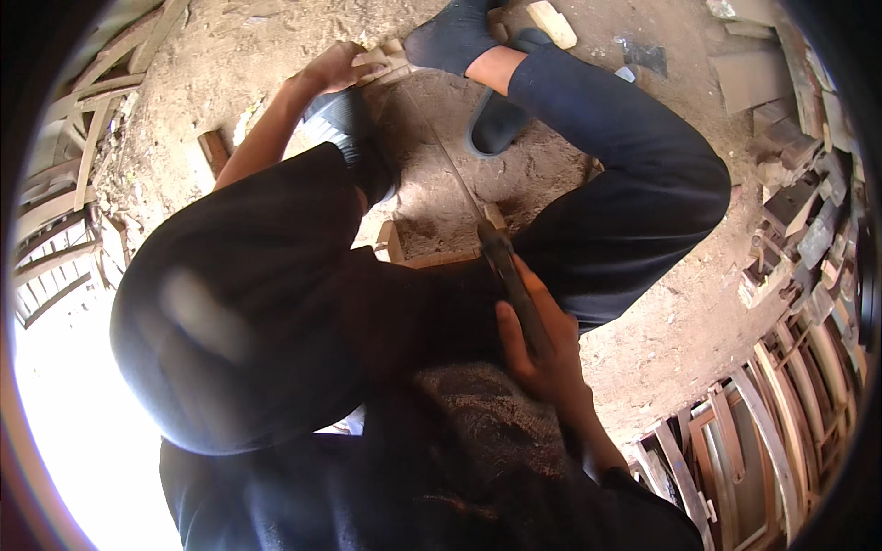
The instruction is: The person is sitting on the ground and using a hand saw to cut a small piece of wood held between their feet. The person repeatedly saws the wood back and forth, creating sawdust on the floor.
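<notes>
My left hand (338, 66) grips a short piece of light wood (390, 64) at the top of the view, beside my foot in a dark sock (443, 39), which rests against that wood. My right hand (542, 340) is closed round the dark handle of a saw (503, 262), low in the middle. The saw's long thin blade (446, 161) runs up from the handle toward the wood piece; I cannot tell whether its tip touches it. My bent legs in dark trousers frame the hands.
A dark slipper (496, 129) lies under my right leg. Wood offcuts (551, 23), (213, 151) lie on the dirt floor (661, 358). Piled wooden pieces line the left edge (60, 202) and right side (785, 404). More small blocks (390, 241) sit between my legs.
</notes>
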The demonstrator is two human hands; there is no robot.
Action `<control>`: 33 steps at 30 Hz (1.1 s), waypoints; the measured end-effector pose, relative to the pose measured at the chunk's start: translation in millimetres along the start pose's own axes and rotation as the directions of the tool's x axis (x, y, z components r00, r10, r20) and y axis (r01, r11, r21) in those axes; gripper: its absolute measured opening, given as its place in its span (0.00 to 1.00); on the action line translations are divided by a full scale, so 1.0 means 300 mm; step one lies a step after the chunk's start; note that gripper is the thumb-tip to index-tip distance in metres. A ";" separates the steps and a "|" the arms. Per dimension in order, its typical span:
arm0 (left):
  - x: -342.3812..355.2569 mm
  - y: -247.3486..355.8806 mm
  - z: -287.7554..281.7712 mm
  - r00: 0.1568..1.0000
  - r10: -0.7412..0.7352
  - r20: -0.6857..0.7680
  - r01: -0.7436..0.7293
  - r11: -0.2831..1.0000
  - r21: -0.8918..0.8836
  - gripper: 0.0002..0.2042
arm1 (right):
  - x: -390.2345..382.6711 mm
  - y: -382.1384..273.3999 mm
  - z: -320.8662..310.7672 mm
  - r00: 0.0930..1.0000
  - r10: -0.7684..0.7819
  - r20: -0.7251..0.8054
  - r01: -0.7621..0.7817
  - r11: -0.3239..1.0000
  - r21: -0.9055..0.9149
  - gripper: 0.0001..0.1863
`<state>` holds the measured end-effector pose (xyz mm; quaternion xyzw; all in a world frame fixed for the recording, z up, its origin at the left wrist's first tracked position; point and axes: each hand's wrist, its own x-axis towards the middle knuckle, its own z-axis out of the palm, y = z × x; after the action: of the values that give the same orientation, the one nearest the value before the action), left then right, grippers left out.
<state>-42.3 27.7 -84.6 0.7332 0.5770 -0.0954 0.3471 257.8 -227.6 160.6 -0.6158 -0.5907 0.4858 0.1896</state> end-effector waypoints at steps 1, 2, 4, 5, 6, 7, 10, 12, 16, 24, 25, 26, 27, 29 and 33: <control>-0.004 -0.004 0.004 0.999 0.015 -0.047 -0.015 1.000 -0.008 0.29 | -0.028 0.005 -0.018 1.000 -0.015 -0.025 0.015 1.000 -0.006 0.23; -0.022 0.021 -0.024 0.997 -0.030 0.073 0.040 0.987 -0.153 0.29 | -0.003 -0.015 -0.004 0.998 0.055 0.018 -0.056 0.998 0.014 0.23; 0.016 -0.051 0.031 0.998 0.042 -0.044 -0.046 0.994 -0.096 0.29 | 0.124 -0.038 0.036 0.984 0.147 0.099 -0.155 0.984 0.082 0.23; 0.009 -0.036 0.016 0.999 0.046 -0.015 -0.047 0.995 -0.093 0.29 | 0.138 -0.026 0.045 0.991 0.110 0.076 -0.115 0.991 0.072 0.23; -0.002 -0.011 0.006 0.999 0.049 0.013 -0.048 0.995 -0.091 0.29 | 0.145 -0.008 0.056 0.996 0.072 0.054 -0.075 0.995 0.062 0.22; -0.008 0.002 -0.007 0.998 0.052 0.041 -0.048 0.995 -0.088 0.30 | 0.151 0.003 0.062 0.999 0.034 0.032 -0.036 0.998 0.050 0.22; -0.005 -0.031 0.031 0.993 0.059 -0.100 -0.060 0.998 -0.003 0.21 | -0.016 -0.056 0.009 0.988 0.152 0.038 -0.154 0.985 0.078 0.21; 0.009 -0.048 0.042 0.996 0.060 -0.066 -0.063 0.997 -0.041 0.23 | 0.057 -0.032 0.022 0.996 0.082 0.025 -0.084 0.993 0.080 0.21; 0.001 -0.033 0.019 0.994 0.086 -0.063 -0.090 0.994 -0.055 0.27 | 0.187 -0.016 0.057 0.981 0.141 0.132 -0.150 0.987 0.064 0.21; -0.018 0.002 -0.006 1.000 -0.010 -0.001 0.010 0.994 -0.106 0.26 | 0.183 -0.021 0.038 0.979 0.162 0.123 -0.170 0.984 0.061 0.22; -0.023 -0.018 0.017 0.998 0.038 -0.050 -0.042 0.996 -0.073 0.25 | 0.188 -0.026 0.037 0.980 0.152 0.126 -0.159 0.986 0.046 0.22; -0.017 -0.030 0.032 0.992 0.098 -0.082 -0.101 0.994 -0.034 0.25 | 0.191 -0.026 0.042 0.981 0.150 0.121 -0.155 0.987 0.038 0.22; -0.017 -0.002 0.027 0.994 0.098 -0.043 -0.100 0.993 -0.061 0.24 | 0.123 -0.024 0.007 0.987 0.126 0.104 -0.130 0.991 0.036 0.22; -0.022 -0.004 0.032 0.993 0.076 -0.085 -0.077 0.997 -0.004 0.24 | 0.051 -0.027 -0.014 0.993 0.083 0.079 -0.087 0.995 0.046 0.22; -0.004 -0.042 0.049 0.994 0.082 -0.071 -0.081 0.996 0.021 0.21 | 0.144 0.000 0.050 0.982 0.149 0.116 -0.154 0.987 0.037 0.23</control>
<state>-50.4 19.0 -99.9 0.7621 0.5578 -0.0598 0.3232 238.2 -193.3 137.6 -0.6259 -0.5405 0.5464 0.1323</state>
